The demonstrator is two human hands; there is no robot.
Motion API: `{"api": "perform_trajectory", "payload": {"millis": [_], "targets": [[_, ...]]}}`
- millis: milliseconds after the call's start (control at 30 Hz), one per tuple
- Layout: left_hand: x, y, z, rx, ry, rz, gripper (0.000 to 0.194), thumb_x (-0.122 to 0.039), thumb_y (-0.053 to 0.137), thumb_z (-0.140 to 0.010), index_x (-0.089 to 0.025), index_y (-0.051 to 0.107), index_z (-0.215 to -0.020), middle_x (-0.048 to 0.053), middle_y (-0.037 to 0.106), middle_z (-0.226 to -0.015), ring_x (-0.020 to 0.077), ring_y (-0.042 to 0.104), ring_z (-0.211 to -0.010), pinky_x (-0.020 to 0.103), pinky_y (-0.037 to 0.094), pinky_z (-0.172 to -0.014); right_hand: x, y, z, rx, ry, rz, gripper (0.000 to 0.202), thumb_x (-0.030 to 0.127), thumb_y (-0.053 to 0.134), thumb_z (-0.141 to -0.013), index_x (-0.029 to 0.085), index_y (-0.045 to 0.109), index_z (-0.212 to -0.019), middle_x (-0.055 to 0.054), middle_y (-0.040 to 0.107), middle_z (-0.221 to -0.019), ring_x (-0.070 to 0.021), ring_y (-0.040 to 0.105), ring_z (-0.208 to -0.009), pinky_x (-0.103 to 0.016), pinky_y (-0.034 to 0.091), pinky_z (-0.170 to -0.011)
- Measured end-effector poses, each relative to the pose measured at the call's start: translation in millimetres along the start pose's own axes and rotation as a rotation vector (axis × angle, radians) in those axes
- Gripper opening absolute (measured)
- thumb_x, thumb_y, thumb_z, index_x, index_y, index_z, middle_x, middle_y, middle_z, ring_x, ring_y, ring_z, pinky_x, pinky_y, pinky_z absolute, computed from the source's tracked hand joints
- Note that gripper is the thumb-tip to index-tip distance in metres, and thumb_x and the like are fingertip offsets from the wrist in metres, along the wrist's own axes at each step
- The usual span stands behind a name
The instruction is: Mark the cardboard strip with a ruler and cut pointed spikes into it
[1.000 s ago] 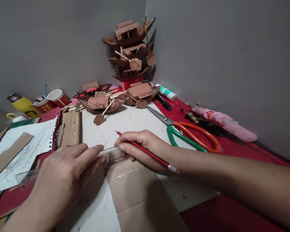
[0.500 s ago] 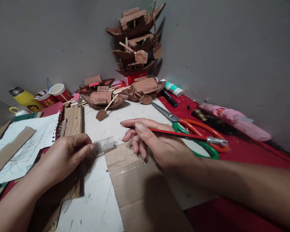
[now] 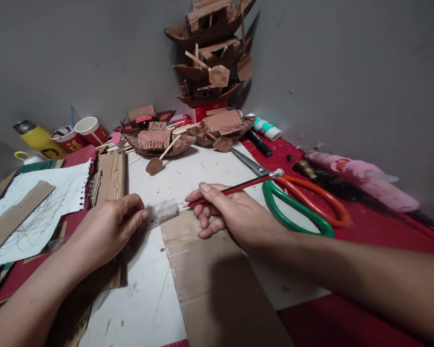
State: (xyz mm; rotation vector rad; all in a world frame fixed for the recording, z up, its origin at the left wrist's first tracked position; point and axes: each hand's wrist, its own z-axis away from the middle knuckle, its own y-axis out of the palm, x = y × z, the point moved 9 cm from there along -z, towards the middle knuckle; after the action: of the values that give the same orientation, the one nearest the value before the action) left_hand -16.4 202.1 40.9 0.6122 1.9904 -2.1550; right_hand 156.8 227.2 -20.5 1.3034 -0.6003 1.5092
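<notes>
My left hand (image 3: 121, 224) pinches one end of a short clear plastic ruler (image 3: 164, 212), whose far end reaches the top left corner of a cardboard strip (image 3: 198, 274). My right hand (image 3: 231, 212) is closed on a red and black pencil (image 3: 235, 188), with the tip pointing left at the ruler's free end. Whether the tip touches anything I cannot tell. The right hand's lower fingers are curled over the top edge of the cardboard, and its shadow falls across the strip.
Scissors (image 3: 300, 200) with green and orange handles lie right of my right hand. Cardboard boats (image 3: 155, 140) stand at the back, several stacked on a red box (image 3: 204, 112). At left are scribbled paper (image 3: 70, 185), paper cups (image 3: 90, 130) and a yellow bottle (image 3: 39, 140).
My right hand has tilted the pencil, its eraser end rising and its tip dropping toward the ruler's end. The forefinger has curled in. The whole view has shifted slightly.
</notes>
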Motion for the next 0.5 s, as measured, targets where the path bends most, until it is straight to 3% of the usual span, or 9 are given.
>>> {"api": "perform_trajectory", "payload": {"millis": [167, 267, 433, 500], "targets": [[-4, 5.0, 1, 0.014, -0.005, -0.044, 0.026, -0.042, 0.047, -0.089, -0.024, 0.055, -0.072, 0.0, 0.056, -0.056, 0.0162, 0.049, -0.049, 0.027, 0.029, -0.05, 0, -11, 1, -0.032, -0.023, 0.008, 0.029, 0.035, 0.046, -0.099, 0.014, 0.063, -0.09, -0.002, 0.055, -0.073, -0.0098, 0.056, -0.056, -0.022, 0.06, -0.049], [-6, 2.2, 2, -0.035, -0.013, 0.006, 0.026, -0.043, 0.051, -0.087, -0.024, 0.057, -0.071, 0.001, 0.057, -0.054, 0.0162, 0.048, -0.048, 0.026, 0.029, -0.049, 1, -16, 6, -0.054, -0.057, 0.049, 0.029, 0.036, 0.046, -0.099, 0.014, 0.063, -0.092, -0.002, 0.055, -0.074, -0.0097, 0.058, -0.057, -0.021, 0.059, -0.051], [-16, -28.1, 8, -0.269, -0.051, 0.049, 0.012, -0.037, 0.064, -0.076, -0.026, 0.065, -0.074, 0.0, 0.055, -0.05, 0.0159, 0.043, -0.042, 0.026, 0.025, -0.046, 5, -15, 10, -0.059, -0.113, 0.087, 0.03, 0.039, 0.049, -0.098, 0.014, 0.064, -0.093, -0.003, 0.056, -0.078, -0.0087, 0.058, -0.06, -0.016, 0.056, -0.051], [-18, -38.6, 8, -0.298, -0.081, 0.07, 0.008, -0.034, 0.069, -0.073, -0.027, 0.067, -0.071, -0.001, 0.052, -0.047, 0.015, 0.039, -0.04, 0.025, 0.023, -0.044, 7, -14, 10, -0.057, -0.113, 0.086, 0.028, 0.038, 0.049, -0.098, 0.014, 0.064, -0.093, -0.003, 0.056, -0.079, -0.0086, 0.057, -0.061, -0.016, 0.056, -0.05]]}}
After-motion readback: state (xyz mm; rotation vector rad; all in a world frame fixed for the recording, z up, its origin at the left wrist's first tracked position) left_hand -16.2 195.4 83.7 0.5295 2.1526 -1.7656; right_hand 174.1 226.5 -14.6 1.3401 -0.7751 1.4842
